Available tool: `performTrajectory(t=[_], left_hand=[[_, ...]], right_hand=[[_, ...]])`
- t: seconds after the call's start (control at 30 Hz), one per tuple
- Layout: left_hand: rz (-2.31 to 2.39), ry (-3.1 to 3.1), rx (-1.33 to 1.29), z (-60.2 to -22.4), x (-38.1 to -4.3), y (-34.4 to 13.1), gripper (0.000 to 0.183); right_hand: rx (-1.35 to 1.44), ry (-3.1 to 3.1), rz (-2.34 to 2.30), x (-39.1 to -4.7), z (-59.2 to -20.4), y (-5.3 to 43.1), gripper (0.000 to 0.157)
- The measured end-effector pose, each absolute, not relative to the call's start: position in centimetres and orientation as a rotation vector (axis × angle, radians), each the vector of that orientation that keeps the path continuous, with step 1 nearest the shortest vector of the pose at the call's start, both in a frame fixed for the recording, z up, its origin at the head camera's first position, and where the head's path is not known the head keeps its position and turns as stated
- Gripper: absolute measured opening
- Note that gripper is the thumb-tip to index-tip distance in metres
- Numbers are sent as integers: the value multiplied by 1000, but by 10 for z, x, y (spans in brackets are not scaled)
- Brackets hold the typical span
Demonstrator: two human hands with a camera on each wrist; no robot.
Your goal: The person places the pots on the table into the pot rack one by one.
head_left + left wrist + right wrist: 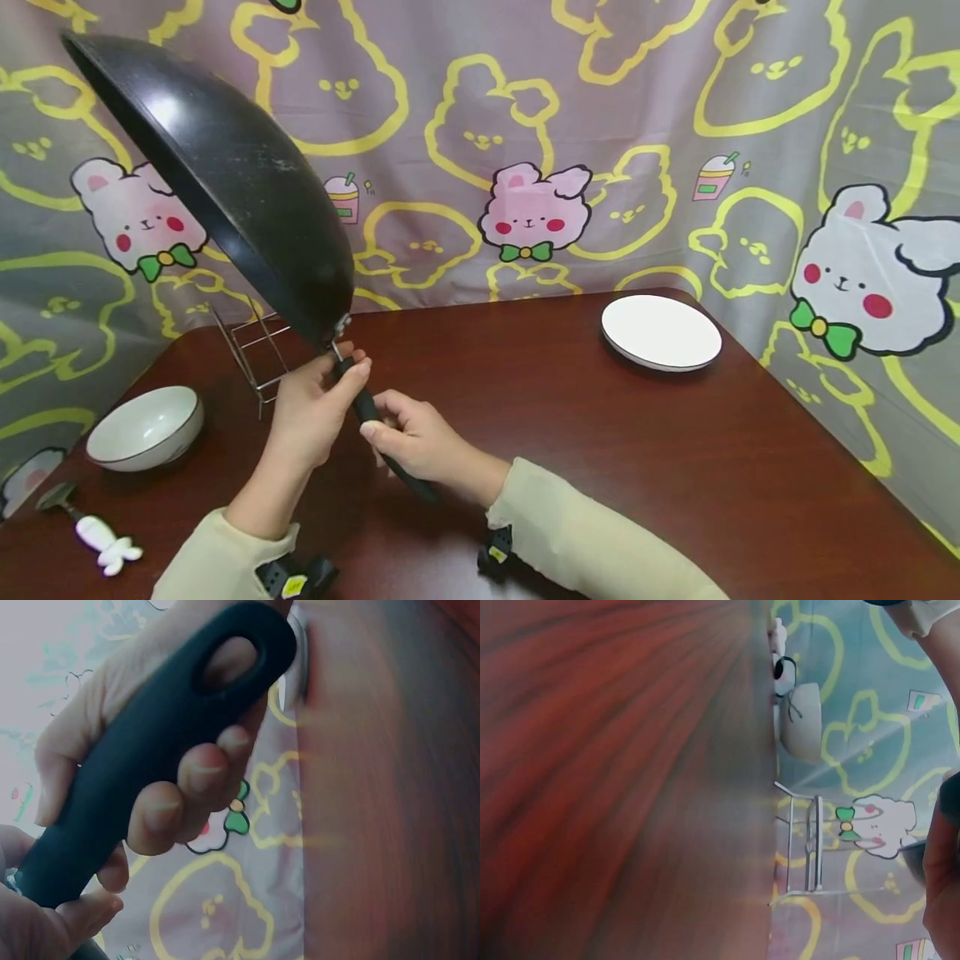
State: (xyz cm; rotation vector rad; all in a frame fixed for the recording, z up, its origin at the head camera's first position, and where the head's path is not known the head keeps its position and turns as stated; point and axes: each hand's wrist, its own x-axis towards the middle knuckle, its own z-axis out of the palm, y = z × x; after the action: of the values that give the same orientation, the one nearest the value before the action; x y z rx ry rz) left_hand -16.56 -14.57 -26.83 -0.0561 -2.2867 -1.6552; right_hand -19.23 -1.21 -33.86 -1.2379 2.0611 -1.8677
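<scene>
A black wok [247, 175] is held up above the left side of the table, tilted with its rounded underside facing right. My left hand [311, 408] grips the top of its black handle [367, 408], close to the metal joint at the pan. Lower down the same handle, my right hand [420, 442] holds it between thumb and fingers. In the left wrist view the handle [150, 750] shows its end loop, with fingers of both hands wrapped about it. The right wrist view catches only an edge of the right hand [941, 877].
A wire rack [258, 350] stands behind the left hand, partly hidden by the wok. Left of it sits a white bowl [146, 429], with a white-handled utensil [93, 533] nearer the front. A white plate [660, 333] lies at the back right of the brown table [675, 467].
</scene>
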Motion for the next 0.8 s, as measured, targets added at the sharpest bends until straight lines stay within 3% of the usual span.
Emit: performTrajectory(t=[0.4, 0.8], left_hand=[[-1320, -2507, -211, -267, -169, -184, 48], [-1405, -2536, -207, -276, -179, -204, 49]], right_hand=[[-1339, 2332, -1724, -200, -339, -46, 16], [-1234, 2521, -1601, -202, -344, -67, 17]])
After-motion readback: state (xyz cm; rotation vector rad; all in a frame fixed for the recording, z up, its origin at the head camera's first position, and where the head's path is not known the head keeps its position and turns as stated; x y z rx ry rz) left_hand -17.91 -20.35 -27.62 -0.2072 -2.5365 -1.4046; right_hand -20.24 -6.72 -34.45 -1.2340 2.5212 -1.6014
